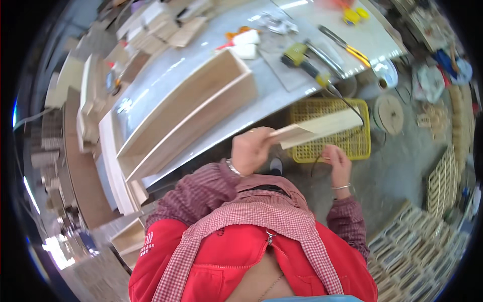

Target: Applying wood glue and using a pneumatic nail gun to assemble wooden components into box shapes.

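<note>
My left hand (251,151) is closed around the left end of a pale wooden board (327,126), held above a yellow plastic basket (367,132). The board seems to have a second short piece at its near end; how they join is hard to tell. Below the board, my right hand (338,163) has its fingers pinched together. A thin dark cord-like line (314,165) hangs at those fingertips, and I cannot make out whether they hold it. A long open wooden box with a lengthwise divider (188,121) rests on the table to the left.
On the grey table (211,131) lie a green-yellow power tool (302,60) with a trailing cord, a yellow-handled cutter (352,50) and white blocks (245,44). Wooden pieces (151,25) pile at the far left. A round spool (389,115) stands beside the basket, stacked slatted pieces (417,246) at lower right.
</note>
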{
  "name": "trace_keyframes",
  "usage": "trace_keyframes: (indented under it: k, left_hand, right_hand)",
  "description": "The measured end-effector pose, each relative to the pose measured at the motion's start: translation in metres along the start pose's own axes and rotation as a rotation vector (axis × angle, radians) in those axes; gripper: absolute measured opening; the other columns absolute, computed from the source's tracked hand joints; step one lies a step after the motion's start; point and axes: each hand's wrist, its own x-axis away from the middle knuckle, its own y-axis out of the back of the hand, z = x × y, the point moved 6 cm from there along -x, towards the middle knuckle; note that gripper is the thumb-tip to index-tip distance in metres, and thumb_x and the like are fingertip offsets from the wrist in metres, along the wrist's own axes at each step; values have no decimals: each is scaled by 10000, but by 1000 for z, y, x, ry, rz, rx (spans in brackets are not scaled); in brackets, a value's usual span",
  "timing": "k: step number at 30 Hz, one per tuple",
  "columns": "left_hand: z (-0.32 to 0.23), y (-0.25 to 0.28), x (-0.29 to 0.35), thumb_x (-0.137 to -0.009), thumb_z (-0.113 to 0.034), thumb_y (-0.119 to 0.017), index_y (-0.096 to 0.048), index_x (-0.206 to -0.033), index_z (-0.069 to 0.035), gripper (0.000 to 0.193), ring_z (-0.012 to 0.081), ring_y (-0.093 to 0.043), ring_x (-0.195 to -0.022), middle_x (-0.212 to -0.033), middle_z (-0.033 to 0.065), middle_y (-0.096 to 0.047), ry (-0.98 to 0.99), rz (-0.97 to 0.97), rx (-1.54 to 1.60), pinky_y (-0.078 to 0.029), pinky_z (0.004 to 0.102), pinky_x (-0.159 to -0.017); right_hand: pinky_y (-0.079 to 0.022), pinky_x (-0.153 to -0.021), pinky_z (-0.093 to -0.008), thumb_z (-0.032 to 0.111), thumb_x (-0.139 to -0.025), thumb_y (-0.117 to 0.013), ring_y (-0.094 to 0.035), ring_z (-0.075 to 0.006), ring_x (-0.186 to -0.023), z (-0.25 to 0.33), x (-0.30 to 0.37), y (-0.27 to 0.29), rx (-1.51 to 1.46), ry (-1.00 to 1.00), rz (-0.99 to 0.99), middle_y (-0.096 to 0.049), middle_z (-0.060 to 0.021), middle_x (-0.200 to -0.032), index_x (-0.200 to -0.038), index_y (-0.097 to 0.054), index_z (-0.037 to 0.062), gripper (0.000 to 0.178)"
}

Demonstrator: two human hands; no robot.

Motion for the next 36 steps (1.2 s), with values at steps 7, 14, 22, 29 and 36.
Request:
trace_keyframes:
  k: [7,14,22,29,36]
  left_hand:
    - [64,207,79,-826,-73,-593,-608,-974,21,176,103,-533,-715,-871,56,-606,614,-452,546,-434,200,-653]
    - [138,315,165,-875,-118,-530,-587,-980,4,171,101,-510,-757,-877,47,-582,770,-628,575,-422,222,-691]
    - [206,376,234,-885,-123,-553,-548,-997,-19,154,123,-539,-774,-904,53,-574,846,-783,628,-442,236,-712]
    - [231,389,269,-885,-118,-562,-523,-1020,-27,167,141,-556,-788,-923,64,-578,984,-887,607,-463,247,-722]
    - [253,389,277,-891,-116,-549,-524,-1025,-32,159,142,-557,-786,-934,67,-574,999,-901,618,-466,247,-723]
  right_hand:
    - [-465,-738,-249,213,-839,-611,-581,-168,-798,-44,-54,61,672,168,-314,-640,-76,-933,-1080,-595,-20,336]
    - [-464,-739,-231,145,-795,-623,-586,-155,-824,38,-109,-25,253,217,-77,-658,-95,-958,-1104,-596,-24,352]
    - [-460,-669,-206,88,-749,-623,-586,-118,-726,135,-165,-179,100,322,133,-675,-52,-824,-980,-657,-16,256]
    - [-428,-585,-234,118,-710,-603,-552,-137,-619,151,-184,-251,294,392,248,-674,-30,-728,-874,-700,44,205]
    - [-444,-625,-217,110,-719,-620,-554,-130,-645,147,-191,-267,436,381,296,-678,-44,-793,-930,-690,33,236]
